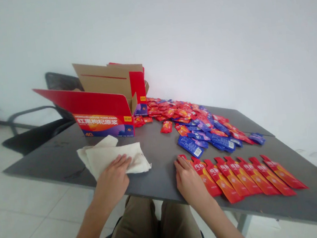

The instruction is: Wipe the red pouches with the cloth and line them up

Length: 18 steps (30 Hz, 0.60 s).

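Note:
My left hand (pixel 114 181) lies on a folded cream cloth (pixel 131 156) near the table's front edge, its fingers together and stretched out flat. At the left end of a row of red pouches (pixel 225 176), my right hand (pixel 191 182) is closed over one red pouch (pixel 182 156). Most of that pouch is hidden under the hand; only a bit of its top shows past the fingers. The row's several pouches lie slanted side by side, partly overlapping, with their narrow spouts pointing away from me.
An open red carton (pixel 104 125) stands behind the cloth, with another open carton (pixel 138 87) behind it. A loose heap of red and blue pouches (pixel 193 119) spreads over the grey table (pixel 159 149). Black chairs (pixel 40 132) stand at the left, and a white wall rises behind.

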Motion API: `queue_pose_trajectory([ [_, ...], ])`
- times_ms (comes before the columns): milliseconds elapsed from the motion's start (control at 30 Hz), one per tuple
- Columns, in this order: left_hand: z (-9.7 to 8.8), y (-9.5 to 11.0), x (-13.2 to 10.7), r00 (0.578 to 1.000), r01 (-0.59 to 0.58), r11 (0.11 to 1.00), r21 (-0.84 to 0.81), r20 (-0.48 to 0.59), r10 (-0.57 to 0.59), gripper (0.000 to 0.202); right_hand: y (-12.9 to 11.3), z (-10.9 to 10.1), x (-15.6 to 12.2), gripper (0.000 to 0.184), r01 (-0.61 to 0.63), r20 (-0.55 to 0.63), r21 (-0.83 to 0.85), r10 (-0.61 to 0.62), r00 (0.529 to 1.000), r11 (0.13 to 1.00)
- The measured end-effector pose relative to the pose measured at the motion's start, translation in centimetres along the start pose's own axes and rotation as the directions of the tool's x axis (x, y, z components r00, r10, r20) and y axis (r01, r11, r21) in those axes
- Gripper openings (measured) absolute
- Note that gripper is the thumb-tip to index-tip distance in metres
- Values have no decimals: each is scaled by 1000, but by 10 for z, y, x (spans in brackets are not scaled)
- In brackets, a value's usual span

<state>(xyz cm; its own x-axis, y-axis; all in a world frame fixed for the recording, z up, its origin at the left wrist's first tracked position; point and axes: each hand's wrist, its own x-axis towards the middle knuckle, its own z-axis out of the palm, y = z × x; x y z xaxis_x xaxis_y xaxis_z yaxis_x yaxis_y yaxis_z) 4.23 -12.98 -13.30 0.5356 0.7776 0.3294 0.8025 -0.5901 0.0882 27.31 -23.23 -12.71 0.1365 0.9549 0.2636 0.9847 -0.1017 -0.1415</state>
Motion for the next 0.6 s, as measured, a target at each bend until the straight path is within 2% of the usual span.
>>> queue_pose_trajectory([
  [100,2,0,-2,999,-11,1000,-14,-34,10,56,-2,-10,4,40,34,-26,-2,-34,999,999],
  [233,7,-1,-8,993,-4,998,-70,-122,-5,55,-4,-38,25,36,88,-137,-3,-88,987,996],
  [300,10,-2,-10,987,-8,994,-106,-160,-9,54,-5,-51,46,34,112,-125,-20,-113,986,994],
  [367,11,-2,-11,983,-15,990,-139,-181,-10,53,-6,-57,73,34,121,-48,-72,-125,991,990],
  [467,12,-2,-11,980,-17,984,-178,-200,-19,54,-11,-51,121,35,185,53,-141,-179,982,973],
  [600,12,-2,-11,976,-15,975,-220,-214,-33,56,-27,-21,181,42,303,131,-188,-282,951,934],
])
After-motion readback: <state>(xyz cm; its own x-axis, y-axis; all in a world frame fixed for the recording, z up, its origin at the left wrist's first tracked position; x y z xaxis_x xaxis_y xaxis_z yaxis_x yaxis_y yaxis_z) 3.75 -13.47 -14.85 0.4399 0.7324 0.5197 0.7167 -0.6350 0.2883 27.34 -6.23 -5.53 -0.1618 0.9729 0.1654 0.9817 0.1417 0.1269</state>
